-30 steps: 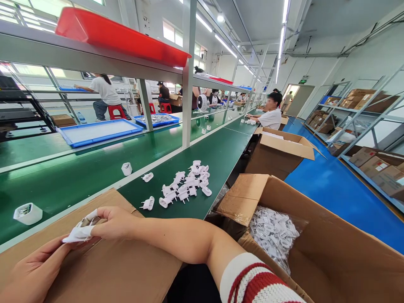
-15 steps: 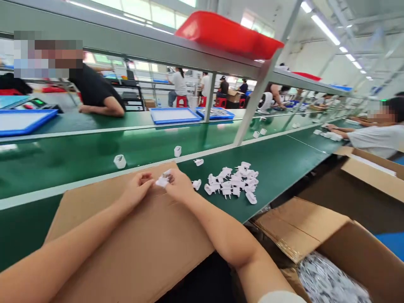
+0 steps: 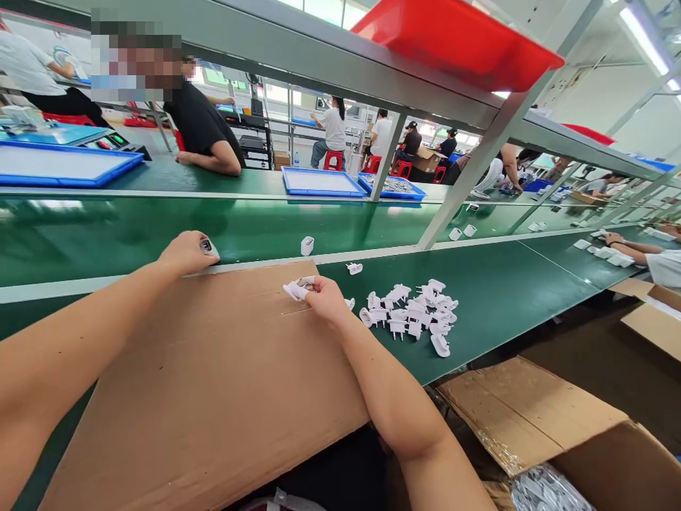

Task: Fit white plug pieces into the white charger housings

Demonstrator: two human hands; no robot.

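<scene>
My left hand (image 3: 186, 254) reaches over the green conveyor belt (image 3: 255, 231), its fingers closed round a white charger housing (image 3: 210, 248) with a dark opening. Above the cardboard sheet (image 3: 228, 348), my right hand (image 3: 322, 294) pinches a white plug piece (image 3: 296, 289) with metal pins showing. Another white housing (image 3: 307, 245) stands on the belt between the two hands. To the right of my right hand lies a loose pile of white plug pieces (image 3: 409, 312), with a single plug piece (image 3: 354, 268) apart from it.
A slanted metal post (image 3: 468, 177) holds up a shelf with a red tray (image 3: 452, 42). Blue-rimmed trays (image 3: 322, 182) lie across the belt. Lower right, an open carton (image 3: 537, 404) contains bagged parts. A co-worker in black (image 3: 207, 128) leans on the far side; others sit farther off.
My left hand has moved away from my right hand, left and forward to the belt, and has closed on a housing there. My right hand still pinches the plug piece. The view has shifted.
</scene>
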